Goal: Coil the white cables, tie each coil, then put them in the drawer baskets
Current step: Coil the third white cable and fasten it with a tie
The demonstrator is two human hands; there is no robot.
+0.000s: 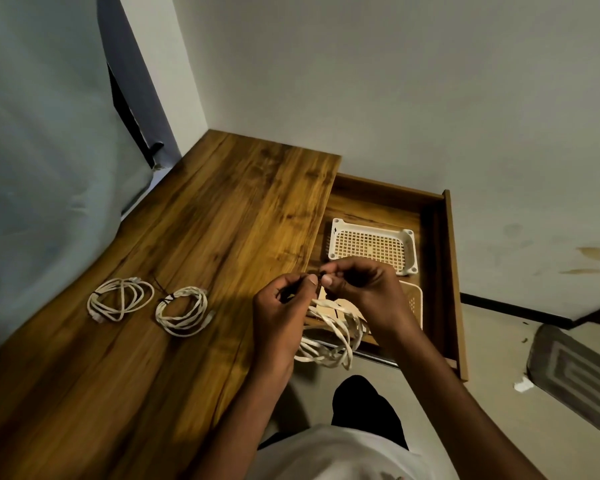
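Both hands, left hand (281,306) and right hand (357,289), pinch a dark tie (321,277) above the hanging coil (329,337); I'd cinch it snug before letting go.

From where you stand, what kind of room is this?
Probably a plain room at home or a small office: a wooden desk against bare white walls, its drawer pulled open with plastic baskets inside, and a curtain on the left.

White tee (340,455), dark trousers (364,410), arms bare, no sleeves.
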